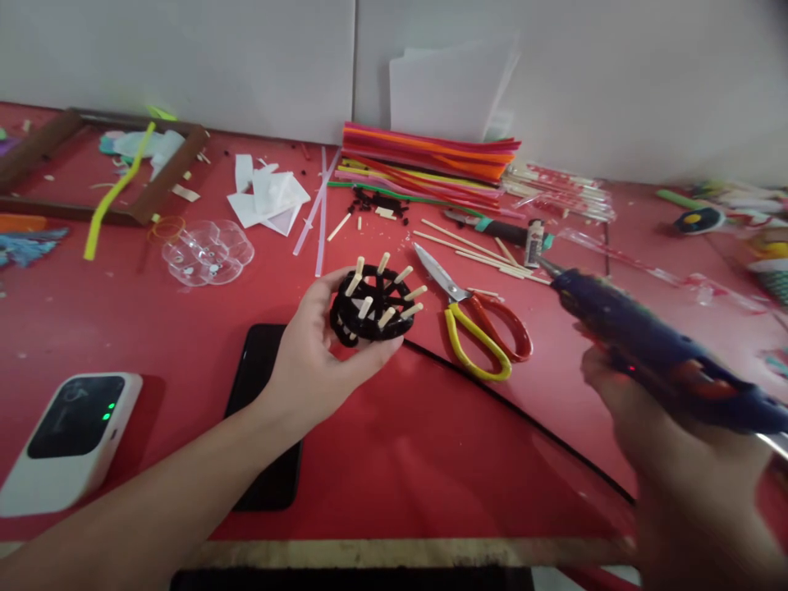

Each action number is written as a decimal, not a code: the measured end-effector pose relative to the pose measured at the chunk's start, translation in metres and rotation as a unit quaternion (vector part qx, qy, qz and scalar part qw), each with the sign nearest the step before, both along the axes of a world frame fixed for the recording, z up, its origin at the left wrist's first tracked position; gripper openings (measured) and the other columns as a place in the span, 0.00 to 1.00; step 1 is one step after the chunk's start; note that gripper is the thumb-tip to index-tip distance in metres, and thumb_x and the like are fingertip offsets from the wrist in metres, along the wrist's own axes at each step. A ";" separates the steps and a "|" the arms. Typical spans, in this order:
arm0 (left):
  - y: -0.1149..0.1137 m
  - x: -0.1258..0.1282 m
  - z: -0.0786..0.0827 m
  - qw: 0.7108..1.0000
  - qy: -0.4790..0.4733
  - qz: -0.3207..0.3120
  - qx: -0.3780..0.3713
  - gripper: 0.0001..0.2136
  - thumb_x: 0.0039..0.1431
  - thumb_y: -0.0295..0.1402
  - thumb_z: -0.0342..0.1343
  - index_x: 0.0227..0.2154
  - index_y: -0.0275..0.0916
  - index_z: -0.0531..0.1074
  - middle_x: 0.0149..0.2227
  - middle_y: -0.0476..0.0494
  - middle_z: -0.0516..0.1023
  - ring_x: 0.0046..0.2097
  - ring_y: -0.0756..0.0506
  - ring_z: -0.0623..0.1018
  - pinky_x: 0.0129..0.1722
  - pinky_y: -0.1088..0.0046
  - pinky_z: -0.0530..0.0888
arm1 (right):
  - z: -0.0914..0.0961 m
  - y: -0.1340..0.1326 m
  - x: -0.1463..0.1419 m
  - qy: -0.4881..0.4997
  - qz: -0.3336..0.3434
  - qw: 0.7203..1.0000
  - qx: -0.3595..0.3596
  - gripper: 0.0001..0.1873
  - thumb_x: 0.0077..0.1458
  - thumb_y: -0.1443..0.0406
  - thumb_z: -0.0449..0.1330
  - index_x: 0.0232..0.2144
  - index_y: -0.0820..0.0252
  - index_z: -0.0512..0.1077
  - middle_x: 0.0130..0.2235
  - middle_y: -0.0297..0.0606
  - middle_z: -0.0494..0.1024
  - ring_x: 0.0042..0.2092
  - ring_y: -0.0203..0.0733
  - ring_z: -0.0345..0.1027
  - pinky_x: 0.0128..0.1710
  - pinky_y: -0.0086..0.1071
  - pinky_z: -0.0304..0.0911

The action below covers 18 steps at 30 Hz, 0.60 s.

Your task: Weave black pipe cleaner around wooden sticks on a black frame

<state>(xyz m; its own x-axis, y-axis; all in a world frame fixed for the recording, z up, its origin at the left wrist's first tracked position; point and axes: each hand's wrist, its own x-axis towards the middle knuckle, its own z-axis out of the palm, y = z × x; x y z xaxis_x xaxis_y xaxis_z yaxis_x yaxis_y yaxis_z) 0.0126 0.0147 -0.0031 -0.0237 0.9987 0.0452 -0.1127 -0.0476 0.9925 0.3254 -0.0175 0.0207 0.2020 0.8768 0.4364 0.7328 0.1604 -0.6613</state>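
My left hand point(323, 332) is closed around the side of a small round craft piece point(378, 287), built of black fuzzy pipe cleaner with several short wooden sticks poking up around its rim. In my right hand point(665, 419) is a dark blue hot glue gun point(646, 345), its metal nozzle pointing left toward the table's middle. The nozzle is apart from the craft piece. A small red light glows on the gun's side. Scissors point(459, 295) with one yellow and one red handle lie between the two hands.
Behind lie a stack of coloured pipe cleaners point(424, 156), thin wooden sticks point(468, 246), white paper pieces point(271, 197) and a clear plastic palette point(209, 253). A black phone point(271, 476) rests under my left forearm. At left are a white device point(67, 443) and a brown frame point(176, 172).
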 end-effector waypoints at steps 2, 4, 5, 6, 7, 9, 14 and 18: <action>0.000 0.001 0.000 1.000 -0.010 -0.006 0.004 0.32 0.52 0.36 0.74 0.56 0.45 0.65 0.56 0.40 0.78 0.55 0.38 0.83 0.58 0.55 0.80 | 0.007 0.014 0.035 -0.070 0.039 0.993 -0.084 0.22 0.45 0.69 0.67 0.45 0.52 0.79 0.30 0.36 0.80 0.26 0.42 0.70 0.26 0.35 0.63; 0.000 0.001 -0.001 1.000 -0.021 -0.004 0.015 0.31 0.52 0.34 0.73 0.56 0.45 0.64 0.56 0.41 0.77 0.53 0.40 0.83 0.56 0.58 0.82 | 0.009 0.033 0.069 -0.137 0.047 0.975 -0.170 0.23 0.44 0.71 0.66 0.45 0.53 0.79 0.33 0.37 0.82 0.32 0.44 0.73 0.32 0.38 0.66; 0.000 0.001 -0.001 0.999 -0.027 -0.001 0.020 0.31 0.52 0.33 0.72 0.55 0.45 0.63 0.56 0.41 0.77 0.53 0.41 0.84 0.55 0.60 0.82 | 0.008 0.043 0.085 -0.157 0.038 0.969 -0.187 0.21 0.45 0.73 0.64 0.43 0.55 0.80 0.32 0.37 0.82 0.32 0.43 0.73 0.34 0.39 0.65; -0.001 0.001 -0.001 0.999 -0.033 0.003 0.025 0.30 0.52 0.32 0.72 0.55 0.45 0.63 0.56 0.41 0.76 0.52 0.42 0.84 0.54 0.61 0.83 | 0.005 0.052 0.098 -0.174 0.033 0.964 -0.200 0.18 0.46 0.74 0.62 0.40 0.56 0.80 0.31 0.37 0.81 0.31 0.42 0.72 0.35 0.40 0.64; 0.000 0.001 -0.002 0.999 -0.037 0.006 0.027 0.30 0.51 0.32 0.73 0.54 0.45 0.63 0.55 0.42 0.76 0.52 0.43 0.84 0.53 0.62 0.83 | 0.002 0.061 0.109 -0.180 0.037 0.960 -0.211 0.17 0.46 0.76 0.62 0.38 0.57 0.80 0.30 0.38 0.81 0.31 0.43 0.72 0.36 0.41 0.63; 0.001 0.001 -0.002 0.999 -0.043 0.006 0.025 0.30 0.51 0.33 0.73 0.52 0.44 0.63 0.54 0.42 0.76 0.51 0.43 0.84 0.52 0.63 0.83 | -0.006 0.072 0.126 -0.192 0.043 0.958 -0.211 0.19 0.41 0.80 0.60 0.34 0.59 0.80 0.32 0.40 0.82 0.33 0.44 0.73 0.40 0.43 0.62; 0.004 -0.001 -0.001 0.999 -0.046 -0.004 0.016 0.26 0.52 0.35 0.73 0.48 0.42 0.63 0.51 0.42 0.78 0.50 0.43 0.84 0.51 0.63 0.83 | -0.022 0.083 0.138 -0.202 0.080 0.957 -0.191 0.26 0.38 0.84 0.54 0.34 0.61 0.82 0.34 0.43 0.82 0.39 0.45 0.72 0.45 0.44 0.61; 0.005 -0.001 -0.001 0.999 -0.039 0.007 0.006 0.27 0.52 0.37 0.73 0.49 0.42 0.64 0.52 0.41 0.78 0.52 0.42 0.83 0.53 0.60 0.82 | -0.026 0.087 0.137 -0.200 0.110 0.956 -0.185 0.21 0.44 0.82 0.58 0.34 0.60 0.82 0.33 0.42 0.80 0.38 0.45 0.71 0.47 0.47 0.61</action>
